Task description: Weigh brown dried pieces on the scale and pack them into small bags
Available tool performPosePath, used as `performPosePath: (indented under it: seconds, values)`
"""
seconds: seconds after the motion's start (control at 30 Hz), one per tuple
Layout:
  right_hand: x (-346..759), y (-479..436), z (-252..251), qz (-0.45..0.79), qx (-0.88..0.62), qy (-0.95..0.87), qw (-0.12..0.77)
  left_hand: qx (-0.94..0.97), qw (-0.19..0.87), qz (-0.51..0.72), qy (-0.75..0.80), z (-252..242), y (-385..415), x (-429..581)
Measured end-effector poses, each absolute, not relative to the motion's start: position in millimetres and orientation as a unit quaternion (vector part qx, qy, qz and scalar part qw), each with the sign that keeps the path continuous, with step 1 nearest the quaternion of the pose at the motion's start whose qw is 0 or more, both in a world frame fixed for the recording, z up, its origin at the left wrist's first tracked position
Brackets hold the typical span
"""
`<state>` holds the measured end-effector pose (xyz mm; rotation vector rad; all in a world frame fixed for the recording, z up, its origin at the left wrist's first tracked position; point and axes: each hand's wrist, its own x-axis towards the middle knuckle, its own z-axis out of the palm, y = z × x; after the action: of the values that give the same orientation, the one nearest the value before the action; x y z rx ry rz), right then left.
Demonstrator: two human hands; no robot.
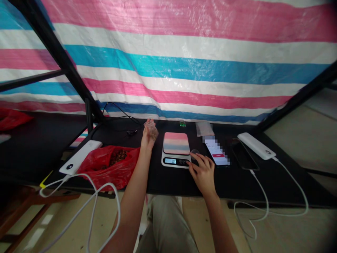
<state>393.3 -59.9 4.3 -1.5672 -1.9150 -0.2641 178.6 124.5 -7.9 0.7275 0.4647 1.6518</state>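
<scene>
A kitchen scale point(176, 144) with a reflective top plate and a lit display lies on the black table in front of me. My left hand point(148, 136) is closed on a clear plastic bag point(151, 129) at the scale's left. At the scale's lower right corner, my right hand point(202, 171) has its fingers spread, a fingertip on the control panel beside the display. A small clear round item point(195, 152) lies by its fingers. Left of my left forearm is an open red plastic bag point(110, 172) with small brown pieces inside.
Right of the scale are a lit phone point(217, 151), a dark phone point(245, 155), a white power bank point(256, 146) and a clear packet point(204, 129). Green batteries point(182, 124) lie behind. Another white power bank point(80, 157) and looping white cables are at left. Striped sheeting hangs behind.
</scene>
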Motion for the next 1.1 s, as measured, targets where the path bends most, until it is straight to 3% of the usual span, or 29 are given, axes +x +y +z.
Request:
performPosePath:
  seconds: [0.43,0.73,1.1]
  values:
    - [391.0,-49.3,3.4,-0.105,-0.620,-0.730,0.269,0.259,0.634,0.696,0.214,7.4,110.7,186.1]
    - [392.2,-59.6,0.2,-0.136,-0.650,-0.670,0.331,0.239,0.644,0.692,0.222,13.5,107.6,190.0]
    - [402.4,-33.7,-19.7,-0.023,-0.641,-0.685,0.344,0.257,0.639,0.684,0.242,16.4,105.4,190.5]
